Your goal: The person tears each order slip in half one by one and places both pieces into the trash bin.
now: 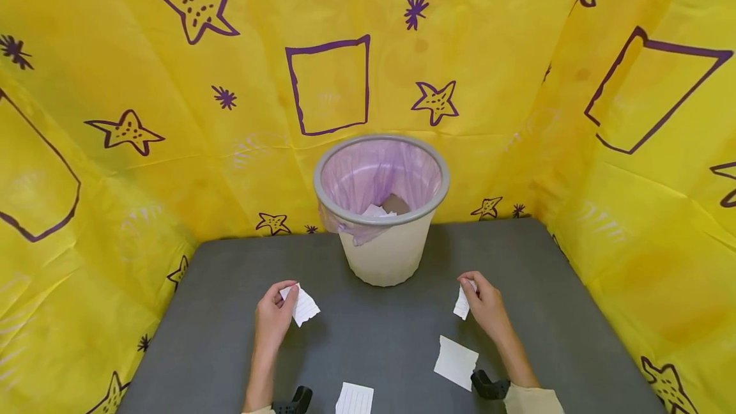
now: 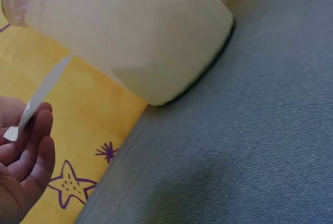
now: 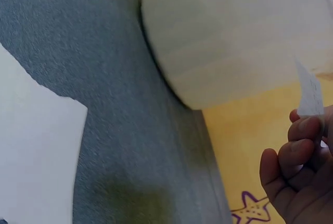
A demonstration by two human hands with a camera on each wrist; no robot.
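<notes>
My left hand [image 1: 275, 313] pinches a torn piece of lined paper [image 1: 303, 306] between thumb and fingers, held over the table to the left of the bin. On the other side, my right hand [image 1: 484, 304] pinches a smaller torn paper scrap [image 1: 462, 305]. Between and beyond the hands stands a cream waste bin [image 1: 386, 251] with a grey rim and a purple liner [image 1: 368, 174]. Inside it lie white paper scraps [image 1: 376, 211] and a brown piece [image 1: 395, 204]. In the right wrist view, the held scrap [image 3: 310, 94] points up from the fingertips, with the bin behind it.
A torn white paper piece [image 1: 456, 363] lies on the grey table [image 1: 391, 324] beside my right wrist. Another lined piece [image 1: 354, 399] lies at the near edge of the view. Yellow cloth [image 1: 259, 165] with purple stars surrounds the table's back and sides.
</notes>
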